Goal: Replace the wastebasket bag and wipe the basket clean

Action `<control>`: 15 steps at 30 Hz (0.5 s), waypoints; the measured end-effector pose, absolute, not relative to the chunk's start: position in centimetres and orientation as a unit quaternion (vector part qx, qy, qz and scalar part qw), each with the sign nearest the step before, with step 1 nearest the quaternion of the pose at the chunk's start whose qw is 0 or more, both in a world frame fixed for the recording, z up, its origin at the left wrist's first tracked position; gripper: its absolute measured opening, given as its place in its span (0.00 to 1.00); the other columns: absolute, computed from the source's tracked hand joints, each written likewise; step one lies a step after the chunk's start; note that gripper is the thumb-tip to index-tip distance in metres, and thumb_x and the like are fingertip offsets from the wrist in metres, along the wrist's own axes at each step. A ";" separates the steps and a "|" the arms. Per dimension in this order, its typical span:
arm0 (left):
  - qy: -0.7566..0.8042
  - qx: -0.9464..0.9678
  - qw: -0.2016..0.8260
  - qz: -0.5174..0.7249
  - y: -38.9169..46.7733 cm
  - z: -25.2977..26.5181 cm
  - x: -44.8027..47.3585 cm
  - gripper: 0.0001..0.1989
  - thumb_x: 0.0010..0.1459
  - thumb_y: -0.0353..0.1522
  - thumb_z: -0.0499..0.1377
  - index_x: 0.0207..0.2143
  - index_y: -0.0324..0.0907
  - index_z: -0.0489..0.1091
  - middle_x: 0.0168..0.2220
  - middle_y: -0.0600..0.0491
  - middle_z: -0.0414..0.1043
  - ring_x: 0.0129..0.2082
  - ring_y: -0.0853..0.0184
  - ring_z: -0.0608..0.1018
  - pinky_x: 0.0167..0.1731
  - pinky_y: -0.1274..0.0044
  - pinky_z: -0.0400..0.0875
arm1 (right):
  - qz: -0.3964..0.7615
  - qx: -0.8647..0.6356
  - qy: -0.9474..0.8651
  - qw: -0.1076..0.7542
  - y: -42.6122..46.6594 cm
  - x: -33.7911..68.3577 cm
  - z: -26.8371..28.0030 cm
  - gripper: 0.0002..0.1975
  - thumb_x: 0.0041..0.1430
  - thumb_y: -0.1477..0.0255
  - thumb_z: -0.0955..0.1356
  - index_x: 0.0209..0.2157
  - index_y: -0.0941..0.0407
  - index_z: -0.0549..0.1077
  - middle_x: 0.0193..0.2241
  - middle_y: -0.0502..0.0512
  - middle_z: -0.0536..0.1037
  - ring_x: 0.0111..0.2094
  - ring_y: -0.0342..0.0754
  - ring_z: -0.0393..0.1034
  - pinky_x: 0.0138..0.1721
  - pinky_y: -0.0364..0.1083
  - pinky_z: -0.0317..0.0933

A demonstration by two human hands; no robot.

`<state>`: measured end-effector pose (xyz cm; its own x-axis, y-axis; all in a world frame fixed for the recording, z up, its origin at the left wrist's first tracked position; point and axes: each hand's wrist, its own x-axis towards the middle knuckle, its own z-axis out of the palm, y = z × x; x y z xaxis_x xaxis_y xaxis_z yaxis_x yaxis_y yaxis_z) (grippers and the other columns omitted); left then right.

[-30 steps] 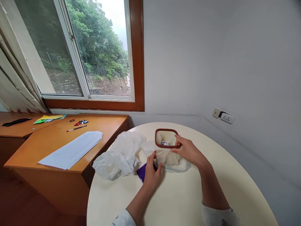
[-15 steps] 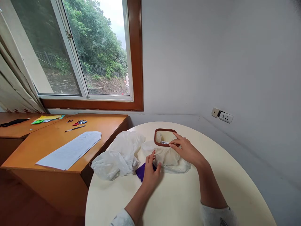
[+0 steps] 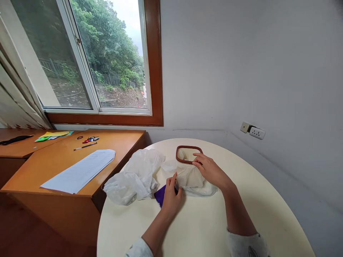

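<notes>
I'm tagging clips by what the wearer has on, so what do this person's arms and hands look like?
The left grip and right grip are bare human hands, without gloves; the wrists show no watch or bracelet. The left sleeve and right sleeve are pale grey-white, leaving the forearms uncovered; the right bears a dark, leaf-like print.

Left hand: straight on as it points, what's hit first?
Probably the translucent white plastic liner hanging below the brown rounded-rectangular rim. The left hand overlaps the liner's edge in view, so depth and any present contact are unclear.
</notes>
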<state>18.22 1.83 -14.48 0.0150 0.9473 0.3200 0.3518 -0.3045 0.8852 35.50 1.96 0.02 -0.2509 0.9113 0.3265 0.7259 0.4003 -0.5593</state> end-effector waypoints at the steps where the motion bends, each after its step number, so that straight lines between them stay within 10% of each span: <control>1: 0.503 0.642 0.307 0.490 1.8 -14.4 18.2 0.29 0.51 0.26 0.53 0.57 0.43 0.56 0.44 0.48 0.61 0.46 0.64 0.66 0.50 0.71 0.58 | 0.148 -0.522 -0.776 0.322 2.0 35.5 0.0 0.14 0.61 0.69 0.56 0.30 0.54 0.70 0.52 0.56 0.67 0.52 0.48 0.61 0.50 0.49 0.55; 15: 0.502 0.645 0.304 0.489 1.9 -14.5 18.2 0.29 0.50 0.26 0.53 0.57 0.43 0.56 0.44 0.48 0.61 0.46 0.64 0.66 0.49 0.70 0.58 | 0.144 -0.512 -0.752 0.390 2.3 35.4 -0.2 0.10 0.60 0.67 0.58 0.31 0.53 0.67 0.46 0.53 0.70 0.46 0.46 0.65 0.45 0.46 0.58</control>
